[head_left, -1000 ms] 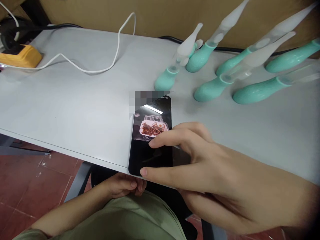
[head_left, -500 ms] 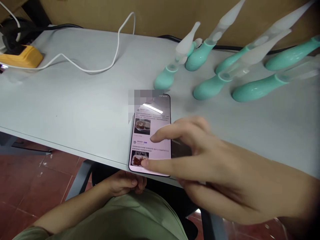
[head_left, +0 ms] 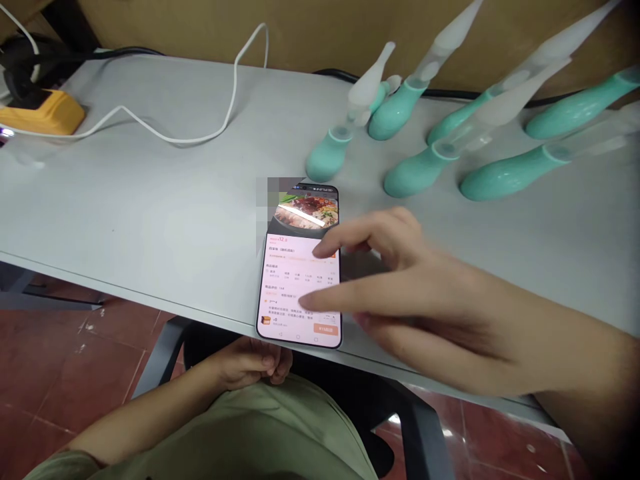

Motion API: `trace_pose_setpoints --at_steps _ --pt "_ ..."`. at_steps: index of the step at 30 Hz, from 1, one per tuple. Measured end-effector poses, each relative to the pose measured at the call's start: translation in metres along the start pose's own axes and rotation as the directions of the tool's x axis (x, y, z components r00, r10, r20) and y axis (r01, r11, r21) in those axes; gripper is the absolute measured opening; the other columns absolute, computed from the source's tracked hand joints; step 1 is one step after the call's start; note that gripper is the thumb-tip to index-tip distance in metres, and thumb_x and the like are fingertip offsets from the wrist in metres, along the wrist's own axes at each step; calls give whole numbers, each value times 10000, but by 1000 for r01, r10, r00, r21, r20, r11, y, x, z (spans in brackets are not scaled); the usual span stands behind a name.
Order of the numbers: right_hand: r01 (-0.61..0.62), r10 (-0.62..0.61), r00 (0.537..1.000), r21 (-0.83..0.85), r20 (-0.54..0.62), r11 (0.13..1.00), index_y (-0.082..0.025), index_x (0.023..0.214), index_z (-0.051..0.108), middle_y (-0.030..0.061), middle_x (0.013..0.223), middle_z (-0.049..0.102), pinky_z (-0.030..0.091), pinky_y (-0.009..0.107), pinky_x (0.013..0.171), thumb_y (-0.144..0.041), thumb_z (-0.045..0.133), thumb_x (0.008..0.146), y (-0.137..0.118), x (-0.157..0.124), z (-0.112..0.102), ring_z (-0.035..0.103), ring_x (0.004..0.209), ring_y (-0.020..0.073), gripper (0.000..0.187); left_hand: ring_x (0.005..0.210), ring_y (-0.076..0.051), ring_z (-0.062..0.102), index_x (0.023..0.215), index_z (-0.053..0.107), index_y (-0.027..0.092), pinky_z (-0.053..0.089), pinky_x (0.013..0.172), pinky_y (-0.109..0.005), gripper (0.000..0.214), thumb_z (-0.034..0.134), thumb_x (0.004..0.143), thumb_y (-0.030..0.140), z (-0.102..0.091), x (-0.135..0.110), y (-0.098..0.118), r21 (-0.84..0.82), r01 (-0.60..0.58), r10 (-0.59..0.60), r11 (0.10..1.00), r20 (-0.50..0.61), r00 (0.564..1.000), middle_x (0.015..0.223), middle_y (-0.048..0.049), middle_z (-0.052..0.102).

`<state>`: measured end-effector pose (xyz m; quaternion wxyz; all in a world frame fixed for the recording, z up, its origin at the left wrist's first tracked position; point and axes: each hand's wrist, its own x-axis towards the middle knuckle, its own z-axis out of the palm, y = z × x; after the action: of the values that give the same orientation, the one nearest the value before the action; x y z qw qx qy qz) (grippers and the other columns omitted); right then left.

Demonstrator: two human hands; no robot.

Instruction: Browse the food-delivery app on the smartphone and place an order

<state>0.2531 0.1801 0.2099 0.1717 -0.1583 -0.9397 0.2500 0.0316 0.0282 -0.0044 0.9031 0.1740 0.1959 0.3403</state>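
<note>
A smartphone [head_left: 290,280] lies flat near the table's front edge, its lit screen showing a food photo above lines of text. A blurred patch hides its upper left corner. Over the screen's right side, my right hand [head_left: 425,293] reaches in with its fingers apart, holding nothing. Two fingertips hover over or touch the glass; I cannot tell which. Down in my lap, below the table edge, rests my left hand [head_left: 255,363], its fingers curled closed with nothing visible in them.
Several teal bulb droppers [head_left: 420,170] with translucent, pointed tips stand at the back right. A white cable [head_left: 190,141] snakes across the table's left side, near a yellow power block [head_left: 55,112]. Dark chair parts [head_left: 425,427] show beneath the table [head_left: 165,200].
The phone screen has switched from a list of posts with small food pictures to a page with one large food photo on top. My right hand has moved up slightly, its lower fingertip shifting right.
</note>
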Motion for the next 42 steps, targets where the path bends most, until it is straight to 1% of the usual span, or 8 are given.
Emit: trace_pose_setpoints --at_steps 3,6,10,12,18,22,27,42 --pt "79 -77 994 -20 77 997 -312 1300 745 109 1355 563 520 486 1040 -90 551 862 -8 2 4 520 1223 289 528 654 -143 477 600 556 155 339 638 -280 518 894 755 515 1 0 1 12 -19 19 1000 -17 1000 684 -24 516" --pt "89 -84 990 -47 116 995 -302 1326 738 120 1353 579 512 519 1036 -92 556 866 -13 2 6 517 1205 308 538 669 -153 501 616 584 150 361 656 -284 494 895 763 505 1 -1 2 26 -5 6 1000 -33 999 693 -31 532" --pt "83 -81 996 -60 29 995 -304 1378 663 100 1374 546 471 481 1077 -77 489 911 -7 0 1 506 1309 268 548 653 -140 491 627 597 152 349 633 -272 471 923 735 474 1 -1 3 0 -28 28 1000 -49 998 693 -20 522" --pt "44 -48 998 -80 -48 996 -320 1355 656 88 1311 574 450 481 1073 -98 475 954 -2 -1 0 531 1292 260 493 643 -131 480 633 587 154 338 621 -268 471 936 720 458 2 -2 5 -13 -33 32 999 -42 999 700 -14 516" --pt "-61 54 988 -46 -145 997 -340 1262 700 58 1269 599 453 483 1024 -89 525 969 11 -6 3 581 1139 245 424 648 -115 446 675 516 173 309 615 -254 480 960 688 357 7 -3 9 -83 8 -9 997 -7 1000 693 20 451" --pt "-80 77 989 -26 -126 996 -325 1151 770 65 1262 605 487 474 960 -74 568 931 14 -5 4 571 1078 254 391 644 -103 408 675 442 179 295 607 -239 527 957 672 288 9 -4 10 -153 12 -14 988 -9 1000 684 37 398" --pt "-120 110 987 -85 -113 989 -256 1182 768 112 1199 634 493 525 942 -100 560 951 15 -1 2 571 1056 280 347 631 -96 394 665 365 179 285 571 -227 586 945 692 259 10 -5 12 -209 14 -11 978 15 1000 680 37 386" --pt "-158 147 978 -63 -149 985 -294 1211 732 78 1176 675 507 505 939 -132 554 965 15 -2 0 613 1028 265 344 578 -80 276 584 276 156 262 503 -217 646 915 651 94 10 -8 13 -264 5 -6 964 -5 1000 664 47 274"
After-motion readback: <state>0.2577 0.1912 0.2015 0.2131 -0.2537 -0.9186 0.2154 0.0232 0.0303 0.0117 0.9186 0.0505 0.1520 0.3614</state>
